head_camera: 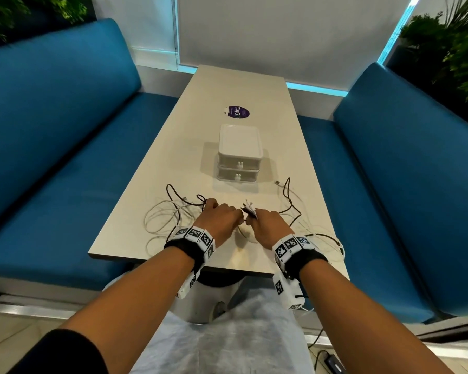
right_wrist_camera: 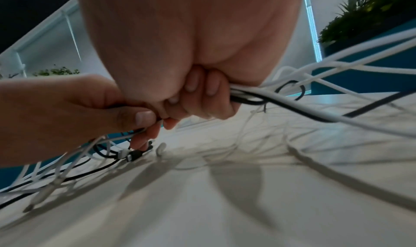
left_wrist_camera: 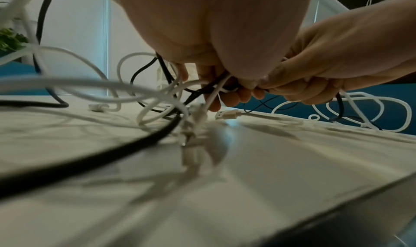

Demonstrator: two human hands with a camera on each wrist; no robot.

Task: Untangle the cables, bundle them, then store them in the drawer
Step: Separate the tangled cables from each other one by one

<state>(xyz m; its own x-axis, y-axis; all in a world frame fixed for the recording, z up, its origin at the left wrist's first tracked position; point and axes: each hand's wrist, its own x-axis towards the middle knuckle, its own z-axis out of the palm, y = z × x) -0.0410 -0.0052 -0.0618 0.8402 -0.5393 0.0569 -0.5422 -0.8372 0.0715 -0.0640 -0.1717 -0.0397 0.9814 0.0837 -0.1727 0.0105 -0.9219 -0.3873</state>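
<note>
Both hands are working one knot of cables [head_camera: 173,220]. The right hand [head_camera: 269,225] has its fingers curled round a gathered bunch of black and white leads, plug ends sticking up past the knuckles in the head view. The left hand [head_camera: 219,217] pinches strands right beside it, thumb pressed down on them, which only the right wrist view shows clearly. From the left wrist view you get a loose white USB plug [left_wrist_camera: 227,114] lying flat on the table [head_camera: 227,85], hidden from the head cam by the hands. Loops spill to both sides over the near end of the table, too snarled to count.

Just beyond sits a white drawer unit [head_camera: 238,155]: two drawers stacked, both closed, each with a little bunny-ear knob. Behind it, a purple round sticker [head_camera: 237,112] reads "ClayG". Two blue benches flank the table.
</note>
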